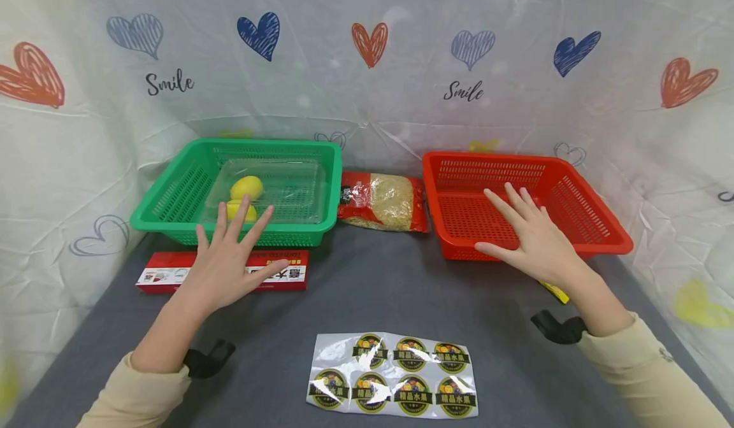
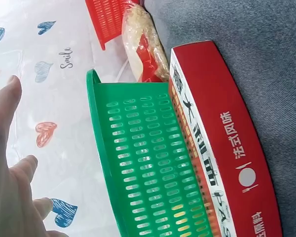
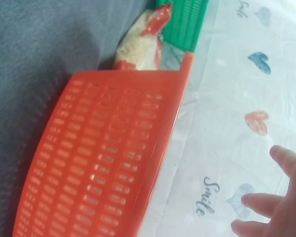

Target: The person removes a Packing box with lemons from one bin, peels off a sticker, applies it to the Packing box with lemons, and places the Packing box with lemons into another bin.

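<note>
My left hand (image 1: 226, 269) is spread with straight fingers in front of the green basket (image 1: 149, 208), overlapping a red pasta box (image 1: 295, 275) in the head view. Inside that basket are a clear plastic container (image 1: 292, 189) and two yellow lemons, one lemon (image 1: 246, 188) behind the other, the nearer partly covered by fingertips. My right hand (image 1: 536, 240) also spreads its fingers, over the front of the red basket (image 1: 602, 230). Neither hand holds anything. Both baskets show their slotted walls in the wrist views.
A red and clear bag of pale grains or noodles (image 1: 390, 202) lies between the baskets. A sheet of round fruit stickers (image 1: 392, 377) lies at the table's front. Something small and yellow (image 1: 555, 292) shows beneath the right wrist. A heart-printed white cloth (image 1: 312, 90) stands behind.
</note>
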Available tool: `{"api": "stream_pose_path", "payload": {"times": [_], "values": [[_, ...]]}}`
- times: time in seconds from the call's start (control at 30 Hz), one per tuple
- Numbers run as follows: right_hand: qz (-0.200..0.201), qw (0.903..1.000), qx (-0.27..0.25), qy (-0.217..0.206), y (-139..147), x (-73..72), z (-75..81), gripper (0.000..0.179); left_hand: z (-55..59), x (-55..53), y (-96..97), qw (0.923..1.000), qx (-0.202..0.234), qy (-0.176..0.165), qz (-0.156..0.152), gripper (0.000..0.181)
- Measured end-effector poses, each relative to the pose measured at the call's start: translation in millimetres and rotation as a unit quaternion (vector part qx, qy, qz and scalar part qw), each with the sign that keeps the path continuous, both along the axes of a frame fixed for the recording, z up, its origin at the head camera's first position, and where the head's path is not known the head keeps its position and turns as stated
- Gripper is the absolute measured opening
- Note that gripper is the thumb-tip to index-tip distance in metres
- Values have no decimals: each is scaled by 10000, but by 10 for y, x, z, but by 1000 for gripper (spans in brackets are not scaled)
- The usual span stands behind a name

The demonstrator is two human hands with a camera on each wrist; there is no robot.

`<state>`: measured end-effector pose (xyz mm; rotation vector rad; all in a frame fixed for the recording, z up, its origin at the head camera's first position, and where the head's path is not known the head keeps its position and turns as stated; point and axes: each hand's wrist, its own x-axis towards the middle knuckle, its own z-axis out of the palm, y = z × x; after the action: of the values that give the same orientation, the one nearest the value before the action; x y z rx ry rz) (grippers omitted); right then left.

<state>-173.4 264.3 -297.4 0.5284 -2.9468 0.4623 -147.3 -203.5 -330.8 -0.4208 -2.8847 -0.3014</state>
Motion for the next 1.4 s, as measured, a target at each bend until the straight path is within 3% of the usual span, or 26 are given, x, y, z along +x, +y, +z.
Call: {"api": "stream_pose_path", "payload": {"times": [0.33, 0.67, 0.9, 1.4], "values": [[21, 9997, 96, -212, -203, -79, 10, 85, -74, 43, -53, 9976, 636, -172, -202, 88], [218, 9994, -45, -254, -377, -159, 0, 83, -146, 82, -64, 9955, 901, -249, -168, 87], [437, 9975, -368, -405, -493, -226, -14, 84, -153, 116, -102, 9897, 1339, -471, -195, 85], [687, 9955, -484, -447, -758, -302, -7, 89, -214, 158, -131, 9781, 1922, -794, -21, 87]]}}
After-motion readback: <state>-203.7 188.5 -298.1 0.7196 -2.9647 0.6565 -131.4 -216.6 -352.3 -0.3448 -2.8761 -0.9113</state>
